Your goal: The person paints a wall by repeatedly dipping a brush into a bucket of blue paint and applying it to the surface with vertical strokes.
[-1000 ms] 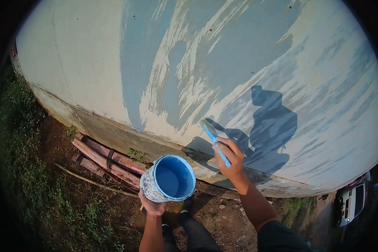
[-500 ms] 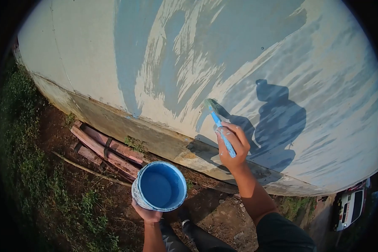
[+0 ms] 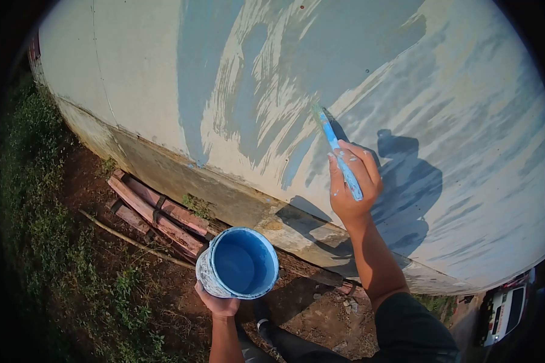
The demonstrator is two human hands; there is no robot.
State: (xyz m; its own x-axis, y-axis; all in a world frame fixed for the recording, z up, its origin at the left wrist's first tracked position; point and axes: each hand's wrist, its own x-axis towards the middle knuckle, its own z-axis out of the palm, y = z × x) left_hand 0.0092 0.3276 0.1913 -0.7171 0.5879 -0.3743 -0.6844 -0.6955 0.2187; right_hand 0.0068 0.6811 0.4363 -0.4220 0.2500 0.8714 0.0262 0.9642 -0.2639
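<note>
My right hand (image 3: 356, 181) grips a blue-handled paintbrush (image 3: 339, 151), its bristles touching the pale wall (image 3: 139, 78) near the lower middle of the painted area. Paint specks show on the fingers. Grey-blue strokes (image 3: 345, 54) cover part of the wall, streaky in places, and a short fresh stroke lies just left of the brush. Below and to the left, my left hand (image 3: 218, 301) supports a bucket (image 3: 204, 272) from underneath and the side; its fingers are partly hidden by it. Blue paint (image 3: 236, 266) is inside the bucket.
Reddish curved pieces (image 3: 154, 212) lie along the wall's base, with a long stick (image 3: 133, 243) beside them. Green plants (image 3: 42, 181) grow at the left. A white vehicle (image 3: 507, 311) stands at the lower right. My shadow falls on the wall.
My right hand and the brush have moved up and slightly right along the wall, and the blue stroke beside them is longer. The bucket appears slightly farther right in view.
</note>
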